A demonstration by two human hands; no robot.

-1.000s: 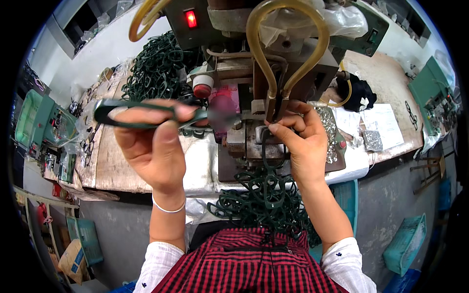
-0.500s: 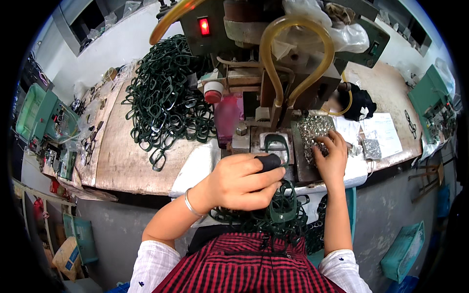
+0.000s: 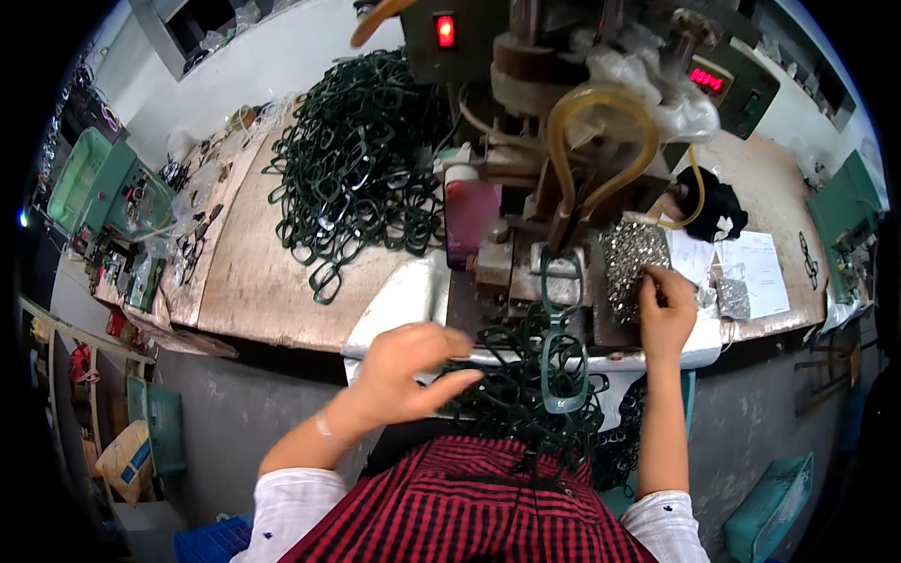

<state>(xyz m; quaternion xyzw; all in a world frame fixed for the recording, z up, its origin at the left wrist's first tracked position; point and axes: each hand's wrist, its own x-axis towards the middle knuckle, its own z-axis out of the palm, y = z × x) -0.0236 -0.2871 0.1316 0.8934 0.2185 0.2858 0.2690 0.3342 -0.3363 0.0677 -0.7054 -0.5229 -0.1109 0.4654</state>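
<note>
1. Glasses frame [image 3: 557, 322]: far end at machine block [image 3: 526, 287], prob. for support; near end over loose frames [image 3: 497, 399].
2. L hand [image 3: 399, 371]: empty, thumb/fingers apart. R hand [image 3: 669, 308]: at metal bits [image 3: 633, 258], grip can't tell; bits close, prob. for reach.
3. Tube loop [image 3: 603, 95] crowds block; frame pile [image 3: 366, 159] on desk [image 3: 251, 281], L.

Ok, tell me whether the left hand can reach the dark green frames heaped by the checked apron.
Probably yes: the left hand looks empty and open, close beside the heaped frames, with nothing visible between them.
</note>
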